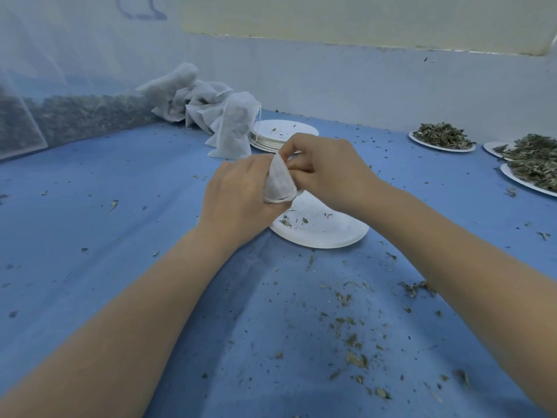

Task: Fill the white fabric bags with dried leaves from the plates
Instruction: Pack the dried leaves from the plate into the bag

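Two hands, left hand point(238, 194) and right hand point(325, 170), are curled around one small crumpled white fabric bag point(278, 184), pinched between them above a nearly emptied round white paper plate point(325, 233) on blue cloth point(120, 206).

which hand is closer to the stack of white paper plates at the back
The right hand. It sits just in front of the stack of white paper plates, overlapping its near edge in this view. The left hand is further toward the person and to the left, gripping the white fabric bag.
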A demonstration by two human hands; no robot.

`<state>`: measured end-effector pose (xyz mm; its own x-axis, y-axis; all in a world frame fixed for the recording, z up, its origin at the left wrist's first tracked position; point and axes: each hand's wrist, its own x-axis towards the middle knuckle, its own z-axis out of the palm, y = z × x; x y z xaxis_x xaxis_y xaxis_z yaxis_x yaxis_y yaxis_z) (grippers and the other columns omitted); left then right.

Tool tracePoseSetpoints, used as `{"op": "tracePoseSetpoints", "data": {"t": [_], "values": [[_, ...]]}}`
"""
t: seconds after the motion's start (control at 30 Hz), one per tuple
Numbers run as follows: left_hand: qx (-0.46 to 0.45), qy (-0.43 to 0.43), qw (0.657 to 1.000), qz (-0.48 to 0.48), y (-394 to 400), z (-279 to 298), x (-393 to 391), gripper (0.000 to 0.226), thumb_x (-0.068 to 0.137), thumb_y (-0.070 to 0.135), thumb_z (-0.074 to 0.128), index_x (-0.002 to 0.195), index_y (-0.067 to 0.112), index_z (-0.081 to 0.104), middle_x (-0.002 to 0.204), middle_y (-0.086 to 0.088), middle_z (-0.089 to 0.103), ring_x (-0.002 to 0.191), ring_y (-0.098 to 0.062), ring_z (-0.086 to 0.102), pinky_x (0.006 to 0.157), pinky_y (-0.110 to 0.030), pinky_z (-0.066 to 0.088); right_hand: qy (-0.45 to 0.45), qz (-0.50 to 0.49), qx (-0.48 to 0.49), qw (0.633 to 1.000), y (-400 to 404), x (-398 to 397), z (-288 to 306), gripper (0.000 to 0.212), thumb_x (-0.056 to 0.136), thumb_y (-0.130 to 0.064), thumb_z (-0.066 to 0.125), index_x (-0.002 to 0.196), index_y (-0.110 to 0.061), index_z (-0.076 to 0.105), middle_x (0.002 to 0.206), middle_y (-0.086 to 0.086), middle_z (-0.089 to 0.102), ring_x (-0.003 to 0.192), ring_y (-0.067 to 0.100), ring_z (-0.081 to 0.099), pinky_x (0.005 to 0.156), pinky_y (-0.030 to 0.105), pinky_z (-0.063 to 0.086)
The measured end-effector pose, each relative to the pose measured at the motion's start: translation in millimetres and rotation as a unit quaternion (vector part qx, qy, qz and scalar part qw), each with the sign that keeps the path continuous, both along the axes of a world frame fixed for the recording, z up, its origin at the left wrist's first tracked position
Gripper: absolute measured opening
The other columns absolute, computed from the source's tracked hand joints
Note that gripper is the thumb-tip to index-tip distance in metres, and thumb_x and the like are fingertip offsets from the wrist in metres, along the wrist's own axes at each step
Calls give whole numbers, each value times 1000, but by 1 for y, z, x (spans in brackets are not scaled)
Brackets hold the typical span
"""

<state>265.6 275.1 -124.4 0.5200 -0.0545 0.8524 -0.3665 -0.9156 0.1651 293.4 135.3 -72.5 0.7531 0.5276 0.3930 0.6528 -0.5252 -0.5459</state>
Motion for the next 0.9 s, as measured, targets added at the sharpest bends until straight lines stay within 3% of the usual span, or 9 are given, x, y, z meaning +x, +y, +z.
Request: {"op": "tracePoseSetpoints", "data": {"t": [0.27, 0.33, 0.43, 0.57, 0.67, 0.73, 0.8, 0.83, 0.9], "values": [[-89, 56, 994, -19, 1, 2, 0, 47, 68, 38, 79, 104, 11, 64, 95, -1, 67, 84, -25, 58, 71, -26, 35, -44, -1, 23, 999, 3, -2, -1, 16, 78, -2, 67, 86, -14, 74, 77, -8, 68, 78, -2, 58, 70, 11, 44], [-61, 48, 997, -22, 1, 2, 0, 47, 67, 37, 79, 101, 9, 65, 92, -3, 68, 81, -27, 59, 70, -26, 35, -57, -4, -14, 998, 5, -2, 0, 20, 80, 0, 62, 86, -13, 76, 75, 2, 70, 68, 12, 55, 61, 16, 41], [-24, 16, 1000, -7, 1, 0, 1, 44, 70, 37, 69, 95, 1, 67, 84, -10, 68, 71, -32, 62, 66, -33, 43, -61, -2, -60, 996, 11, -3, 3, 25, 78, 5, 53, 75, -11, 72, 70, 11, 63, 63, 13, 44, 55, 23, 34], [-6, -13, 1000, 3, 3, 1, 1, 45, 71, 36, 55, 94, -1, 67, 79, -12, 67, 64, -31, 61, 62, -33, 45, -33, 33, -97, 994, 15, -5, 8, 24, 81, 2, 55, 73, -16, 68, 59, -6, 50, 54, 6, 41, 54, 13, 33], [5, -4, 1000, 1, 5, 3, -1, 46, 70, 38, 55, 93, 0, 67, 80, -11, 67, 63, -31, 61, 62, -33, 45, 68, 81, -95, 990, 8, -6, 11, 23, 90, -6, 52, 72, -11, 65, 56, -13, 50, 50, 0, 41, 50, 7, 33], [20, 10, 1000, -2, 7, 3, -1, 47, 69, 38, 62, 95, 0, 67, 82, -12, 67, 64, -32, 62, 63, -35, 47, 135, 130, -97, 978, 1, -7, 12, 22, 96, -15, 49, 82, -21, 65, 71, -21, 63, 65, -5, 54, 63, 6, 42], [30, 27, 999, 1, 9, 4, -1, 48, 65, 33, 73, 99, 0, 65, 85, -12, 68, 66, -33, 62, 64, -36, 46, 171, 159, -96, 968, -4, -3, 9, 20, 98, -20, 47, 110, -19, 63, 106, -9, 68, 100, 7, 61, 90, 24, 48], [30, 35, 999, 6, 9, 4, -1, 49, 64, 30, 78, 100, 0, 65, 86, -12, 68, 66, -34, 62, 64, -35, 45, 175, 158, -75, 969, -6, -2, 8, 23, 98, -18, 47, 116, -18, 61, 111, -3, 67, 106, 10, 61, 93, 26, 48], [26, 36, 999, 20, 11, 5, -1, 48, 63, 28, 81, 99, 0, 64, 83, -14, 68, 62, -34, 60, 62, -33, 41, 161, 131, 8, 978, -8, -2, 5, 20, 95, -13, 51, 109, -19, 63, 102, -7, 70, 91, -1, 63, 71, 11, 49]]}}
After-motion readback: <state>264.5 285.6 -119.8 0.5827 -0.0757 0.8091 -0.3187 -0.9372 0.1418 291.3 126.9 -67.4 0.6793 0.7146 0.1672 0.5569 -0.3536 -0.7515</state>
